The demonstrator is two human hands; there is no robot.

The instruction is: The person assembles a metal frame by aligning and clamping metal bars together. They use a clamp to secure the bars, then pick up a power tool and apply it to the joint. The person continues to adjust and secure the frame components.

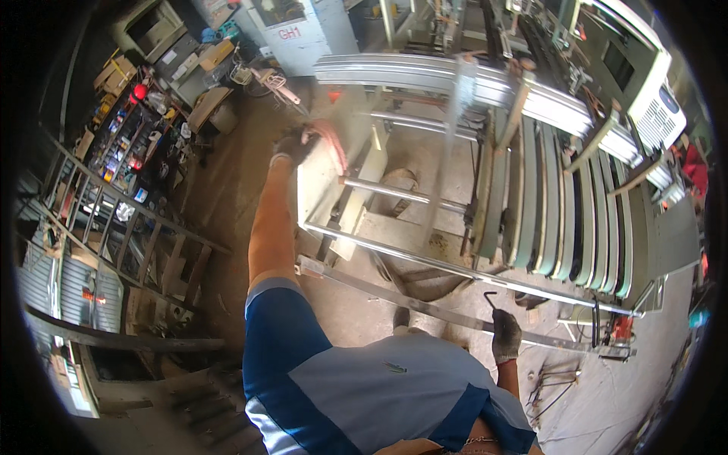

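Observation:
My left hand point(294, 145), in a dark glove, reaches far forward to the machine's pale side plate point(312, 186). Its fingers are closed on one end of a pink cloth point(331, 142), which hangs in a curve over the plate; motion blurs it slightly. My right hand point(506, 337), also gloved, is closed around a dark hex key point(491, 299) whose bent end points up. That hand is near the machine's front, by the long metal bar point(432, 309) and the thin front rail point(470, 271).
The machine has a row of slats with green ends point(546, 205) on the right and a silver crossbeam point(402, 72) above. A metal rack point(144, 243) and cluttered shelves point(125, 125) stand left. A bicycle point(277, 87) is parked behind. Metal rods point(557, 383) lie on the floor.

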